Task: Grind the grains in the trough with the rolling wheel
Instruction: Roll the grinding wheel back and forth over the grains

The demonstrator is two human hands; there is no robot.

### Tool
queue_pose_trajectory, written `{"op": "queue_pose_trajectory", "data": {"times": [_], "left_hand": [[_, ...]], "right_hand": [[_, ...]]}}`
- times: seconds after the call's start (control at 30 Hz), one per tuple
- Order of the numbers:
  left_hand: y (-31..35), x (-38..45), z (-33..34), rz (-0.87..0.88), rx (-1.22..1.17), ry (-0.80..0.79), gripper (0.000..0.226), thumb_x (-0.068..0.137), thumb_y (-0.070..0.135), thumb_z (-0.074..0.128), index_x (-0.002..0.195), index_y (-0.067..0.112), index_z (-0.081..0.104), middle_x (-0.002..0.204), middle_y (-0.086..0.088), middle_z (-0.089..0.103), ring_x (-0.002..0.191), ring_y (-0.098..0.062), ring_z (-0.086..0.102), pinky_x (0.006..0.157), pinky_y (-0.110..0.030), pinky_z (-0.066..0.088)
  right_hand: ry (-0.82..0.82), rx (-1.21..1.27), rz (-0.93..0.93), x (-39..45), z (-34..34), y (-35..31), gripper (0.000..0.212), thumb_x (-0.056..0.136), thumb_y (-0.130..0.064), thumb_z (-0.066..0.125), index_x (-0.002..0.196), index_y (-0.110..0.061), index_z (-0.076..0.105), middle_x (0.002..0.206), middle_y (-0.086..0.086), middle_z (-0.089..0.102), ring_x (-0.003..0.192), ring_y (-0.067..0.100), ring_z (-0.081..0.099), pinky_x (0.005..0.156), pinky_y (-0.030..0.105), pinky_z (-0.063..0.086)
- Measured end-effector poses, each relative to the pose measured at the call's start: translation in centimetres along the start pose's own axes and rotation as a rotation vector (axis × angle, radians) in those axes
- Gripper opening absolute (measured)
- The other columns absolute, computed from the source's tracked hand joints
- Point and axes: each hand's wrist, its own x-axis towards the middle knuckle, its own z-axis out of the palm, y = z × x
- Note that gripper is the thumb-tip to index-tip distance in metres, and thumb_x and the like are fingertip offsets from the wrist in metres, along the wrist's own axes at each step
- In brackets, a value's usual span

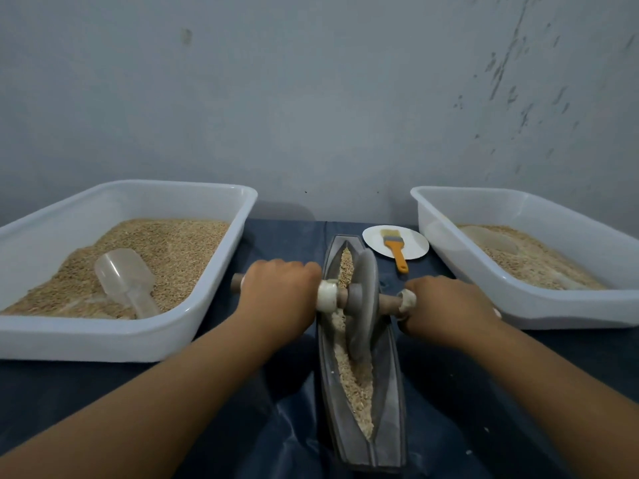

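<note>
A long grey boat-shaped trough [394,402] lies lengthways in front of me on the dark cloth. Pale crushed grains [359,378] fill its groove, with darker whole grains at the far end. The grey rolling wheel [363,299] stands on edge in the trough, a little past the middle. A wooden axle [389,300] runs through it, with a white collar on each side. My left hand [280,292] is closed on the axle's left end. My right hand [446,305] is closed on the right end.
A white tub [103,340] of whole grains with a clear plastic scoop [124,274] stands at the left. Another white tub [567,316] of paler ground grain stands at the right. A white plate [413,245] with an orange-handled brush [397,252] lies beyond the trough, near the wall.
</note>
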Motion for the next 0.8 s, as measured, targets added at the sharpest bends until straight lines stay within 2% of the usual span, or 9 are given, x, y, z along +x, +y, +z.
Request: {"op": "queue_pose_trajectory", "data": {"times": [0.07,0.17,0.27,0.4,0.47,0.57,0.63,0.7,0.8], "left_hand": [[-0.2,1.4,0.3,-0.034,-0.03,-0.053,0.024,0.078,0.032,0.064,0.079,0.028,0.04,0.063,0.01,0.037,0.061,-0.015,0.046,0.059,-0.03,0.034],[-0.8,2.5,1.0,-0.09,-0.089,-0.127,0.018,0.08,0.031,0.062,0.082,0.029,0.044,0.063,0.01,0.039,0.063,-0.014,0.048,0.06,-0.03,0.035],[-0.8,1.5,0.8,-0.124,-0.126,-0.16,0.019,0.081,0.031,0.06,0.079,0.03,0.041,0.063,0.009,0.041,0.062,-0.013,0.048,0.058,-0.029,0.034],[-0.5,-1.2,0.3,-0.069,-0.066,-0.056,0.027,0.079,0.033,0.061,0.074,0.03,0.035,0.06,0.009,0.038,0.057,-0.013,0.046,0.052,-0.027,0.03],[-0.4,-1.5,0.1,-0.024,-0.041,-0.009,0.03,0.077,0.032,0.064,0.072,0.029,0.034,0.059,0.01,0.036,0.053,-0.014,0.044,0.05,-0.026,0.027],[-0.6,-0.1,0.1,-0.055,-0.044,-0.055,0.025,0.078,0.032,0.063,0.075,0.029,0.039,0.06,0.01,0.039,0.054,-0.012,0.041,0.047,-0.024,0.022],[-1.1,1.6,0.4,-0.078,-0.102,-0.149,0.019,0.079,0.033,0.063,0.078,0.03,0.044,0.067,0.008,0.051,0.06,-0.014,0.049,0.052,-0.026,0.036],[-1.8,3.3,1.0,-0.107,-0.159,-0.264,0.016,0.079,0.034,0.063,0.079,0.029,0.047,0.077,0.006,0.06,0.07,-0.019,0.058,0.066,-0.034,0.051],[-2.5,4.2,2.1,-0.144,-0.224,-0.351,0.02,0.076,0.036,0.066,0.076,0.029,0.047,0.083,0.004,0.061,0.075,-0.021,0.06,0.075,-0.039,0.054]], "right_hand": [[0.066,-0.011,0.035,1.2,0.1,-0.5,0.018,0.08,-0.04,0.061,0.072,-0.032,0.047,0.072,-0.01,0.055,0.065,0.009,0.052,0.058,0.029,0.044],[0.185,-0.058,0.045,2.5,-0.1,-1.0,0.019,0.082,-0.04,0.058,0.072,-0.031,0.045,0.069,-0.01,0.051,0.059,0.009,0.044,0.055,0.028,0.036],[0.16,-0.073,0.004,2.5,-0.8,-1.4,0.019,0.082,-0.039,0.059,0.071,-0.031,0.044,0.07,-0.01,0.052,0.061,0.009,0.045,0.057,0.028,0.037],[0.086,-0.097,-0.064,0.4,-0.6,-0.5,0.021,0.074,-0.044,0.063,0.069,-0.031,0.046,0.069,-0.01,0.055,0.062,0.007,0.05,0.051,0.025,0.032],[0.044,-0.076,-0.067,-0.3,-0.2,-0.1,0.021,0.07,-0.047,0.062,0.069,-0.033,0.048,0.07,-0.011,0.056,0.063,0.007,0.053,0.051,0.025,0.036],[0.014,-0.044,-0.033,1.0,-0.4,-0.1,0.017,0.071,-0.043,0.061,0.069,-0.031,0.049,0.07,-0.01,0.056,0.063,0.008,0.053,0.052,0.026,0.037],[0.054,-0.06,-0.032,2.7,-0.5,-0.4,0.015,0.073,-0.04,0.058,0.074,-0.027,0.051,0.076,-0.011,0.057,0.068,0.015,0.055,0.058,0.028,0.038],[0.162,-0.117,-0.06,4.5,-0.6,-0.7,0.017,0.076,-0.041,0.054,0.083,-0.026,0.052,0.08,-0.009,0.052,0.075,0.023,0.057,0.062,0.029,0.037],[0.24,-0.19,-0.108,6.1,-1.0,-1.1,0.018,0.072,-0.04,0.05,0.079,-0.024,0.048,0.069,-0.008,0.046,0.063,0.023,0.048,0.053,0.026,0.028]]}}
